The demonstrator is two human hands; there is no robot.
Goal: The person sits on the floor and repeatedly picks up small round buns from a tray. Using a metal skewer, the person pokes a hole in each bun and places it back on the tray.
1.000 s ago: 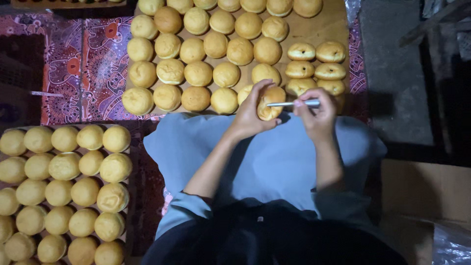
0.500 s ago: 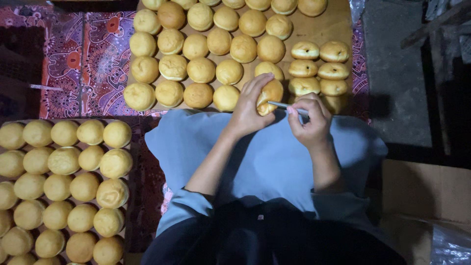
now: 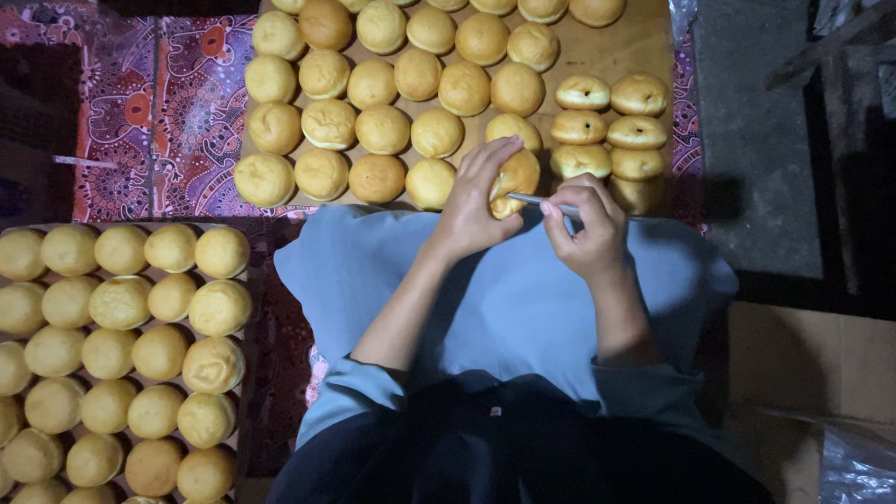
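Step in hand: the slim metal tool [image 3: 539,201] is entering the side of the held bun [image 3: 516,177], apparently piercing or opening it.
Next move calls for: a steady grip on the bun and a level, gentle push, judged from the shallow entry.
Left hand [image 3: 471,207]: fingers [image 3: 493,159] curled over the bun's top and left side, clasping it.
Right hand [image 3: 586,224]: fingers pinched closed on the tool's handle.
Bun's place: just above the near edge of the wooden board [image 3: 597,54], between the plain buns [image 3: 392,93] and the pierced buns [image 3: 611,126] at the right edge.
Second tray [image 3: 121,355]: at left, untouched.
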